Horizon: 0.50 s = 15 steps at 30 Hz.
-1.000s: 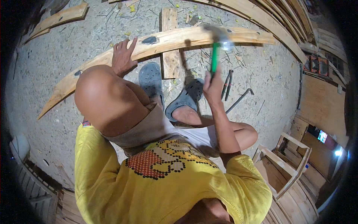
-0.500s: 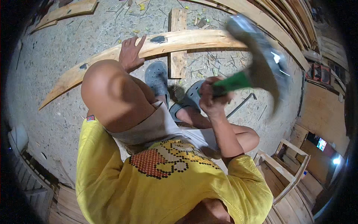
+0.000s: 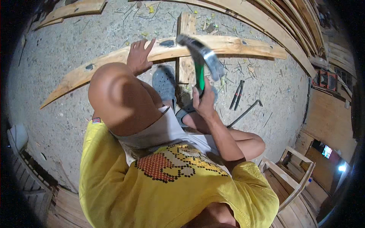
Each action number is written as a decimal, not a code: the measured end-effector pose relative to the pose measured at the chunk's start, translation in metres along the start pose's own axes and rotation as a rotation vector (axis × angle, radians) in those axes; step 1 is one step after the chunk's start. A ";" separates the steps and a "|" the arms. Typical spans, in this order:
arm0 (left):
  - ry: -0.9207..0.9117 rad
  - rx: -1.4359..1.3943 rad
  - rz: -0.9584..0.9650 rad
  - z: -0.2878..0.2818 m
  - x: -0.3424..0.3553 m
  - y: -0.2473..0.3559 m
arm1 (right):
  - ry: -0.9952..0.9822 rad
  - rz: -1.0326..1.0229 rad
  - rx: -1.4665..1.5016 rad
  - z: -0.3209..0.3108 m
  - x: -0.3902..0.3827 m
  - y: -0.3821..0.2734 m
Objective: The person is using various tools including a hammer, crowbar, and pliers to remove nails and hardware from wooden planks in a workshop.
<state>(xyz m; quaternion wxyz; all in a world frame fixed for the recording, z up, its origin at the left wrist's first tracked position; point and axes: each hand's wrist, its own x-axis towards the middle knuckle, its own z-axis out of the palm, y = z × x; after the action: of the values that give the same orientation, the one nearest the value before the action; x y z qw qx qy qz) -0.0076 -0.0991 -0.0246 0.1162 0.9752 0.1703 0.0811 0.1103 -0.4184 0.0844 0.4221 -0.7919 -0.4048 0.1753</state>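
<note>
My left hand (image 3: 139,56) lies on the near edge of a long pale wooden plank (image 3: 243,46), fingers spread and stretched out. The plank crosses over a short wooden block (image 3: 186,70) on the floor and has dark knots. My right hand (image 3: 205,99) is wrapped round the green and black handle of a claw hammer (image 3: 200,70). The hammer's metal head, slightly blurred, hangs above the plank where it crosses the block; I cannot tell whether it touches the wood.
Pincers (image 3: 237,95) with dark and red handles and a pry bar (image 3: 245,113) lie on the concrete to the right. Loose nails are scattered around the plank. Long boards (image 3: 262,28) are stacked at the far right. A wooden frame (image 3: 291,173) stands at the near right.
The hammer has swung from the right side leftward, toward the plank over the block, with my right hand moving left. The pincers now show. My left hand stays on the plank.
</note>
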 end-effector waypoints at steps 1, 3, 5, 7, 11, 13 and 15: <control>-0.001 0.003 0.000 -0.002 -0.001 -0.001 | 0.003 -0.007 0.003 0.005 -0.001 0.009; -0.008 -0.007 -0.011 -0.005 -0.002 -0.001 | -0.195 0.090 -0.196 0.016 -0.001 0.025; -0.065 -0.016 -0.043 -0.009 -0.002 0.005 | -0.368 0.283 -0.290 0.018 -0.003 0.031; -0.172 -0.016 -0.105 -0.011 -0.009 0.004 | -0.293 0.156 -0.187 0.021 -0.011 0.028; 0.052 -0.023 -0.026 -0.001 -0.020 0.024 | -0.199 0.156 -0.064 0.016 -0.022 0.033; 0.146 -0.239 0.021 -0.019 -0.042 0.038 | -0.203 0.206 -0.071 0.001 -0.025 0.018; 0.378 -0.345 -0.010 -0.038 -0.081 0.022 | -0.227 0.221 -0.088 -0.005 -0.027 0.017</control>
<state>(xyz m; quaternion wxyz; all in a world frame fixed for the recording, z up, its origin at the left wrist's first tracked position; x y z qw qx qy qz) -0.0834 -0.1403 0.0080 0.2473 0.9075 0.1775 0.2893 0.1055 -0.4476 0.0715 0.3169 -0.8244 -0.3677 0.2912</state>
